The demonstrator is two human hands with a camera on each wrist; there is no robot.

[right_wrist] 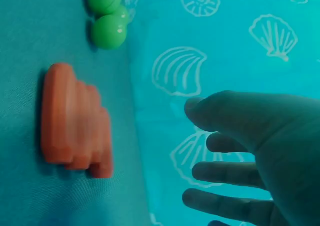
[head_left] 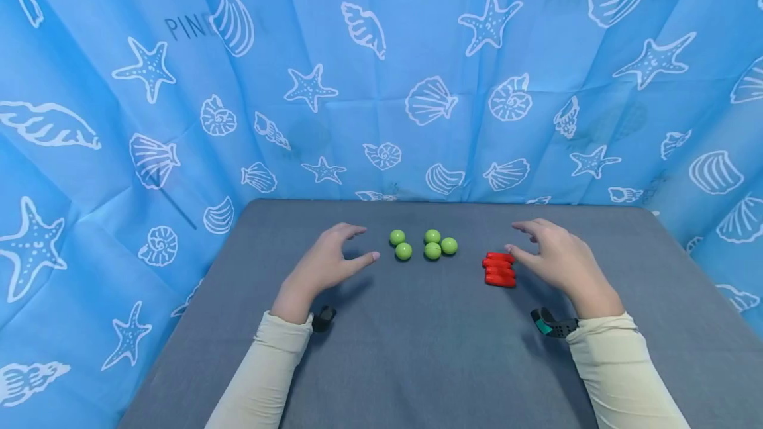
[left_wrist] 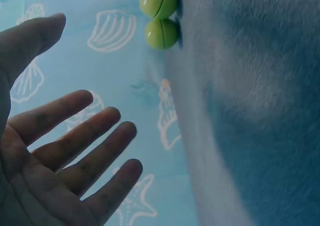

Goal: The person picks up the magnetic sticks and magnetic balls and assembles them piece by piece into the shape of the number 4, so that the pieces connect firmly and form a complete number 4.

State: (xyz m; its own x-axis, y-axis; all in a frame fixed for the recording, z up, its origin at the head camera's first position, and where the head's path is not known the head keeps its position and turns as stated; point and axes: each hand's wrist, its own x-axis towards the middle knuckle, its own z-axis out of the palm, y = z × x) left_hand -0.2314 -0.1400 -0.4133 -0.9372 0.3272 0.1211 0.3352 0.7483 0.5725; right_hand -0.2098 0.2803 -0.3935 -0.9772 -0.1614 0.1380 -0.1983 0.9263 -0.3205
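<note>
While the fingers [right_wrist: 225,173] of the R hand [head_left: 560,260] are spread & only slightly bent, thumb apart from them, that hand hovers just R of the red pcs [head_left: 499,271], thumb tip near their far R end but not touching. The L hand [head_left: 322,267] is well L of the red pcs, its fingers also spread & relaxed, thumb pointing their way; in the L wrist cam all four fingertips stand apart from each other & from the thumb.

The red pcs, four by my count, approx. same length, lie side by side in a tight row, long axis L–R in the head cam; a bit blurred in the R wrist cam. Green balls [head_left: 432,251], five total, are all L of the red pcs & slightly farther back: a close group of three nearer to them, a close pair [head_left: 403,251] farther L, by the L thumb.

Closer to the wearer than the red pcs: a black wristband [head_left: 559,330] w/ teal patch on the R wrist, a black wrist gadget [head_left: 324,318] on the L, & cream sleeves [head_left: 620,369]. Under the red pcs: grey tabletop [head_left: 417,349]. Well beyond them & off both sides: blue curtain [head_left: 357,124] w/ white shells & starfish.
</note>
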